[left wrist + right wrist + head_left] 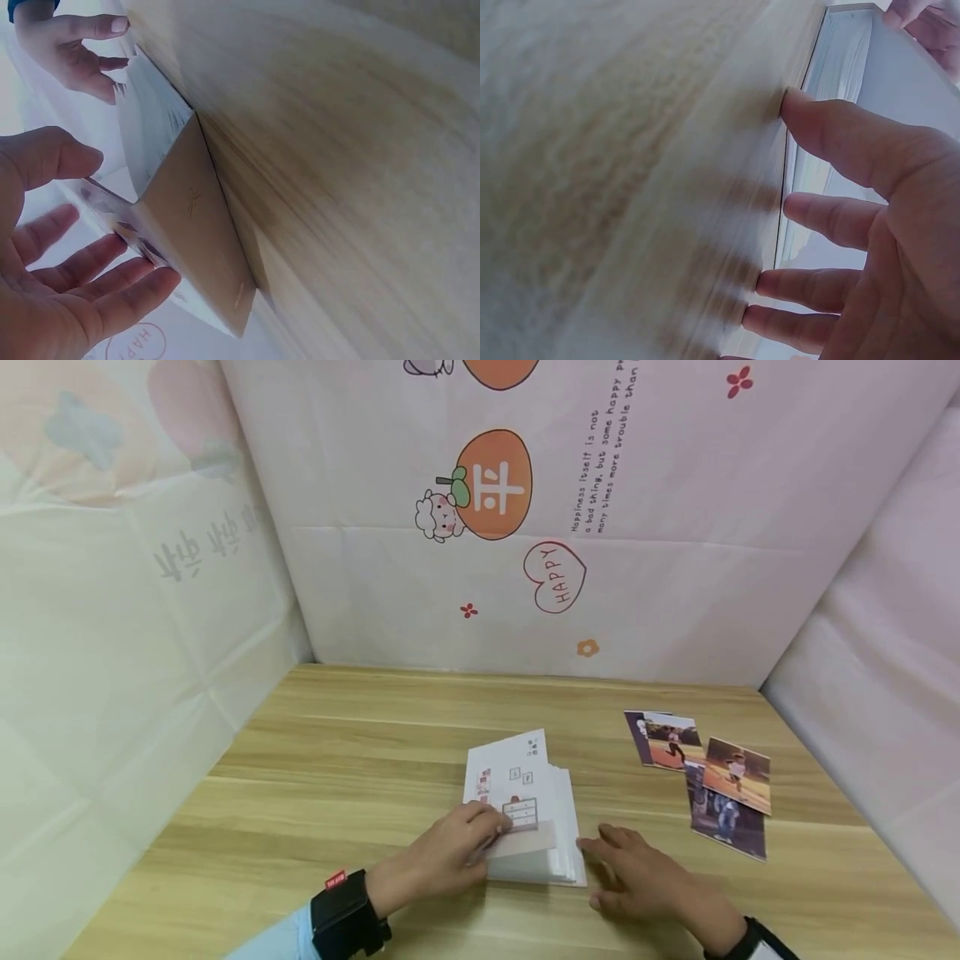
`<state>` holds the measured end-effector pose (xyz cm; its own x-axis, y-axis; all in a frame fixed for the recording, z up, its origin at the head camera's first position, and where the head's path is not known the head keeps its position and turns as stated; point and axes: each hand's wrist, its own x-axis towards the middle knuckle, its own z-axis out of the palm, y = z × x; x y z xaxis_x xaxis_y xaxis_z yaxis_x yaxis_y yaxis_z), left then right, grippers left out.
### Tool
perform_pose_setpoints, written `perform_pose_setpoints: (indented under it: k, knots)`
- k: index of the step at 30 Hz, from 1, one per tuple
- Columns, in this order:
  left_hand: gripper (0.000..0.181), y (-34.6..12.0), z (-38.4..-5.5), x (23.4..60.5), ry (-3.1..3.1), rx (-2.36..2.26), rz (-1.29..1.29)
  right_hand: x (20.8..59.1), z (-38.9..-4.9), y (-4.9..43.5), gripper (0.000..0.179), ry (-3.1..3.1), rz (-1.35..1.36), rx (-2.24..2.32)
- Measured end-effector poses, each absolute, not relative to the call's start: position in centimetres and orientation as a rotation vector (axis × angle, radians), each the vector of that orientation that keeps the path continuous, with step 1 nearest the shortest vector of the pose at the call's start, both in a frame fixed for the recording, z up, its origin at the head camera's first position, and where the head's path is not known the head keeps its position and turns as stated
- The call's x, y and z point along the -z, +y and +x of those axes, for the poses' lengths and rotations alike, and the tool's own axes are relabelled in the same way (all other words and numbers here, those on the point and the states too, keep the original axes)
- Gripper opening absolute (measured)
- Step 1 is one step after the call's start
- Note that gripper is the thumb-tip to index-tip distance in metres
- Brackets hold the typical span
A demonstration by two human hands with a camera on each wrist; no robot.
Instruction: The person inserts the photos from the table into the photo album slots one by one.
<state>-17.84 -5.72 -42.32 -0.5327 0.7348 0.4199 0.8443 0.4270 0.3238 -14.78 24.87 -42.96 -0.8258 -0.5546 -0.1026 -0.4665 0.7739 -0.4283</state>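
Observation:
A small photo album (517, 777) with a white printed cover sits on the wooden table, its cover raised at a slant over a thick block of pages (564, 827). My left hand (453, 843) holds that cover at its near left part, thumb on one side and fingers on the other. The left wrist view shows the album's brown spine (196, 202). My right hand (641, 872) lies beside the album's right edge, fingers spread and loosely bent. Its fingertips rest on the table along that edge in the right wrist view, holding nothing.
Several loose photos lie overlapping right of the album, among them a running figure (672, 743), another on orange ground (738, 772) and a dark one (727, 827). A printed white cloth (375, 593) hangs behind the wooden table (337, 752) and along both sides.

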Motion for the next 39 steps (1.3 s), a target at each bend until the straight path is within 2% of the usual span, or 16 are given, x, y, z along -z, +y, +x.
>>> perform_pose_setpoints:
  k: [6, 9, 18, 25, 33, 39]
  knots:
    - [0.076, -6.2, -17.3, 41.5, -2.447, 0.928, -1.262, 42.9, -14.7, 24.8, 0.065, 2.741, -0.813, 0.578]
    - [0.08, -6.5, -17.0, 41.0, -2.41, 1.077, -1.197, 43.0, -14.6, 24.9, 0.065, 2.737, -0.813, 0.581]
    - [0.075, -7.9, -16.7, 38.7, -2.297, 1.415, -1.007, 43.0, -14.4, 25.0, 0.066, 2.757, -0.835, 0.573]
    - [0.063, -8.9, -16.1, 36.6, -2.335, 1.569, -0.801, 43.0, -14.4, 25.1, 0.066, 2.751, -0.821, 0.577]
    - [0.065, -10.5, -16.5, 37.3, -2.414, 1.59, -0.6, 43.2, -14.4, 25.1, 0.065, 2.743, -0.823, 0.592]
    - [0.073, -11.5, -16.8, 36.7, -2.588, 1.507, -0.442, 43.3, -14.5, 25.1, 0.065, 2.755, -0.841, 0.576]
